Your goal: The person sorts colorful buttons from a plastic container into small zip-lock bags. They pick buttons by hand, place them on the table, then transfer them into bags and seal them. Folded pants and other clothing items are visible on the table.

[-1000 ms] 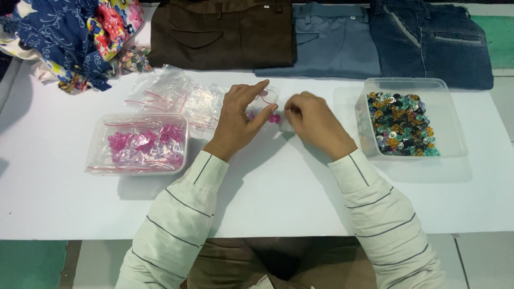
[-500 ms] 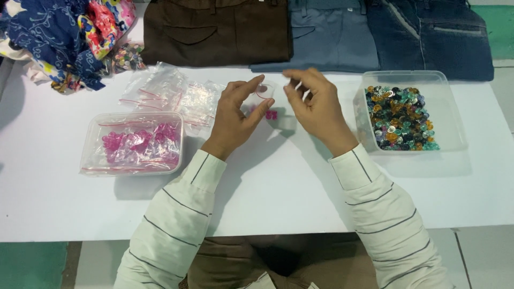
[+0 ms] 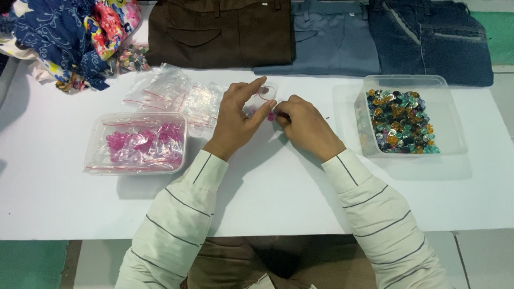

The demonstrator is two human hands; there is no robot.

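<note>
Two bare hands meet at the middle of a white table. The left hand pinches a small clear zip bag between thumb and fingers, holding its mouth up. The right hand, which half a second ago was lifted with fingers spread above the bag, has dropped back to the tabletop and closed over a few pink buttons lying just at the bag's lower edge; whether it grips one is hard to tell, as the fingers hide it. That drop suggests another button is being picked up for bagging. At nine o'clock sits a clear tub of filled pink bags; at three o'clock, a clear tub of mixed coloured buttons. Empty bags lie at eleven o'clock, folded trousers at twelve.
</note>
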